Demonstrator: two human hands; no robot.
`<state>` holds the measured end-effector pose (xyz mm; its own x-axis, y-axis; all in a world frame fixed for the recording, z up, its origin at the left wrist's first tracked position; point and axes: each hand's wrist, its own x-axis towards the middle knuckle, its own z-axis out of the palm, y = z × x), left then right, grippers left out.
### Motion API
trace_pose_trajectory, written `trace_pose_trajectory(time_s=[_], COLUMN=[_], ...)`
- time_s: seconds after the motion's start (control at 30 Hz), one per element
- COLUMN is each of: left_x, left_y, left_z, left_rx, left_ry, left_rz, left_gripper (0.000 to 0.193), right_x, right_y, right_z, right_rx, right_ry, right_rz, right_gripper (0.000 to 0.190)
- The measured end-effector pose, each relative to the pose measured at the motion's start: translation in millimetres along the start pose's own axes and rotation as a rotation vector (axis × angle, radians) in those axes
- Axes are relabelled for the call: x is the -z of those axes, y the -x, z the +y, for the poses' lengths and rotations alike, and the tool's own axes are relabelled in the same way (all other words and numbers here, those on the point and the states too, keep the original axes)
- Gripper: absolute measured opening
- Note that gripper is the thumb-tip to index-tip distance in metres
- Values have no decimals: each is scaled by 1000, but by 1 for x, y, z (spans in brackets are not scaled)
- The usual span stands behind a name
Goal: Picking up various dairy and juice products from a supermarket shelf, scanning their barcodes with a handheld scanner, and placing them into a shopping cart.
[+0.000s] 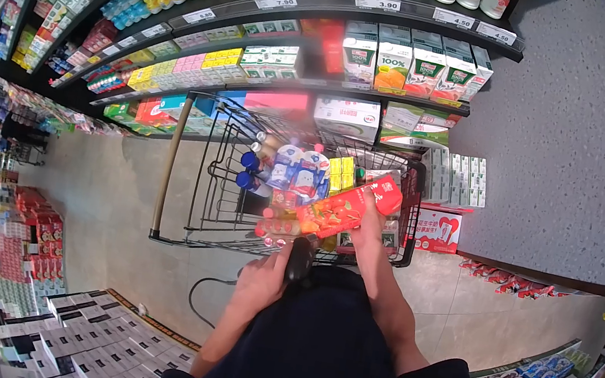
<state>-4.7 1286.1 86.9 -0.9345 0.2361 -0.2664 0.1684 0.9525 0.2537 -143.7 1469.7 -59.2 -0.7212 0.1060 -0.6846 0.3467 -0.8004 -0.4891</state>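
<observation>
My right hand (372, 222) grips a red drink carton (347, 207) with fruit pictured on it, tilted above a wire shopping cart (414, 216). My left hand (267, 277) is closed around a black handheld device (299, 258), likely a scanner, held by the carton's lower left end; a black cable (193, 295) loops beside that hand. Inside the cart lie pouches with blue and white print (299, 171), bottles with blue caps (251, 171), yellow small cartons (341, 175) and bottles with pink caps (277, 226). The carton and my hands hide part of the cart's load.
Beyond the cart runs a dark shelf unit (436, 106) with juice cartons (393, 59), bottles and boxed drinks. Cartons of milk (469, 180) are stacked at the cart's right end, near a grey speckled surface (562, 156). White boxes (112, 348) are piled behind me at lower left.
</observation>
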Motion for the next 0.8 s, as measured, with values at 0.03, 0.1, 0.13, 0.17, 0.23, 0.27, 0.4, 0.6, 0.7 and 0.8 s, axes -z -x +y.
trace_pose_trajectory(time_s=[0.03,0.1,0.13,0.17,0.23,0.27,0.4,0.6,0.7,0.8], left_x=[-1,-3,-3,-4,-6,-13,-60,-117,-129,-128], left_y=[0,-1,-2,-3,-2,0,2,13,18,19], left_z=[0,1,2,1,-1,-5,-46,-103,-117,-123], left_rx=[4,0,-2,23,50,185,406,705,828,927], left_ry=[-1,-44,-43,5,56,176,536,631,702,739], left_rz=[-1,2,0,-13,-26,-12,243,273,287,350], left_gripper=[81,82,82,83,83,84,56,39,40,41], right_x=[0,-1,-1,1,7,12,29,42,55,57], right_y=[1,4,5,3,0,-5,-17,-28,-31,-26], right_z=[0,-4,-7,-8,-14,-17,-39,-60,-62,-51], right_rx=[-12,-31,-45,-45,-31,-32,364,619,553,489], right_ry=[-23,-54,-86,-85,-84,-79,25,339,332,317], right_rz=[-9,5,20,22,42,42,61,215,179,149], right_gripper=[38,39,40,40,42,42,54,64,63,62])
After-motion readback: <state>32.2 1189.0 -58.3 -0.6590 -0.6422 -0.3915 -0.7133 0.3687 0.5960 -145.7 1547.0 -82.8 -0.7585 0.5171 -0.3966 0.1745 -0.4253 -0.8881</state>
